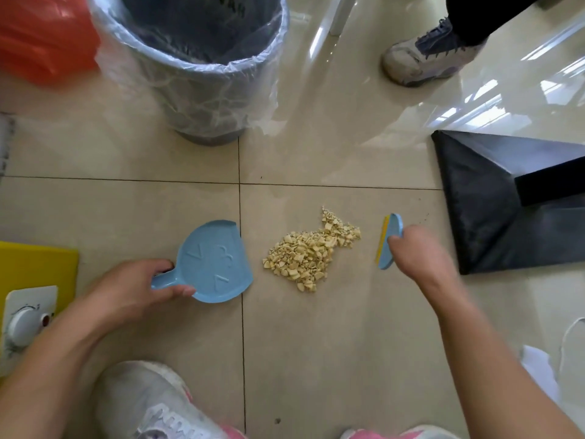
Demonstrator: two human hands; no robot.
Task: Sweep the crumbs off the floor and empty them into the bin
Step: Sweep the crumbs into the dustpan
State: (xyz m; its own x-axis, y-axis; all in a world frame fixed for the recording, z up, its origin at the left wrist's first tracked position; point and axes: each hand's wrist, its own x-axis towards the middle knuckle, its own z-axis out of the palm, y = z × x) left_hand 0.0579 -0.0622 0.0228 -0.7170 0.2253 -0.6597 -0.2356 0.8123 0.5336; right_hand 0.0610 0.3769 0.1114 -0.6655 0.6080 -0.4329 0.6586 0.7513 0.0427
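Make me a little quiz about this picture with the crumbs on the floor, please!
1. True or false: the crumbs are already in the dustpan.
2. Pick one: what does the right hand hold? A) a sponge B) the small blue brush C) nothing
3. Fill in: the ____ hand holds the dustpan by its handle.

Key
1. False. They lie in a pile on the floor tile, between the dustpan and the brush.
2. B
3. left: the left hand
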